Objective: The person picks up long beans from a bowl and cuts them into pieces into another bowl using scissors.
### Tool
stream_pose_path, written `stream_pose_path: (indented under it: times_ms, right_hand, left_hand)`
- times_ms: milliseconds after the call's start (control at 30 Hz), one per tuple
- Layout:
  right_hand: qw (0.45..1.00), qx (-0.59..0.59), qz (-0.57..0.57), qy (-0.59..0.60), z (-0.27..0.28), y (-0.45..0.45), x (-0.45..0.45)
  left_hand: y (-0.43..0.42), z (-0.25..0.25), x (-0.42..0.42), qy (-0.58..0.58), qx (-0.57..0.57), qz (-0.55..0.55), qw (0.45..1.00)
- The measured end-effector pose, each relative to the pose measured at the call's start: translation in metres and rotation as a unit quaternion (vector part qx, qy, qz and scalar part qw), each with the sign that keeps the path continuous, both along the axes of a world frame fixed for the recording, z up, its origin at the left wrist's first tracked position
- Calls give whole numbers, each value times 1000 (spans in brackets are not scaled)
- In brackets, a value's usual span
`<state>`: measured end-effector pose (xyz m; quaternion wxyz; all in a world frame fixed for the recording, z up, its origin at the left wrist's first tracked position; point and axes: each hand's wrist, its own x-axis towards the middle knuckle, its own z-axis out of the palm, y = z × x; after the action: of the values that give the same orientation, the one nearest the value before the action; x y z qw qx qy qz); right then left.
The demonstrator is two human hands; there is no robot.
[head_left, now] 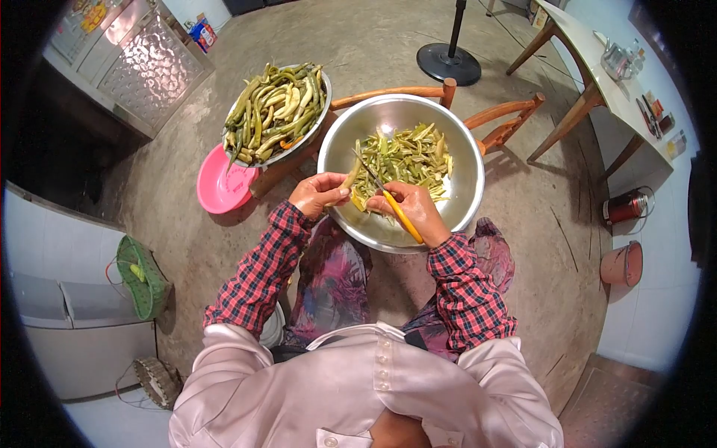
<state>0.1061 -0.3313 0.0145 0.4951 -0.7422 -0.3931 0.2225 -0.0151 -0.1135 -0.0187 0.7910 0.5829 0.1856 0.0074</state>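
My left hand [321,194] pinches a long yellowish-green pepper [351,176] over the near left rim of a large metal basin [467,190]. In my right hand [415,209] is a small knife [403,218] with a yellow handle; its thin blade points up and left, close beside the pepper. I cannot tell whether the blade touches it. Sliced green and yellow pepper pieces [414,153] lie in the basin below my hands. To the left, a second metal basin [328,93] is heaped with whole long peppers [276,112].
A pink plastic basin [216,187] sits lower, beside the heaped basin. Wooden chairs [508,127] stand behind and right of the large basin. Farther off are a round black stand base [448,66], a table [575,33] at right, and a green basket [153,287] at left.
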Motion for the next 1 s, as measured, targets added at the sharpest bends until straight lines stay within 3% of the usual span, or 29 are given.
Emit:
stream_pose_path:
  times_ms: [167, 233, 367, 533, 767, 1000]
  right_hand:
    - [999, -23, -27, -19, -2, 1, 1]
    - [999, -16, -40, 23, -9, 2, 4]
    - [993, -39, -78, 79, -3, 2, 3]
    - [995, 33, -85, -40, -4, 3, -2]
    - [985, 24, -91, -144, -5, 8, -12]
    - [972, 29, -111, -207, -13, 8, -15]
  left_hand:
    - [-3, 4, 5, 41, 48, 22, 998]
    - [-7, 10, 7, 46, 48, 29, 997]
    - [-8, 11, 9, 66, -22, 61, 996]
    - [3, -1, 13, 14, -115, 66, 991]
    - [-32, 17, 21, -23, -91, 124, 988]
    - [-45, 9, 25, 22, -46, 147, 988]
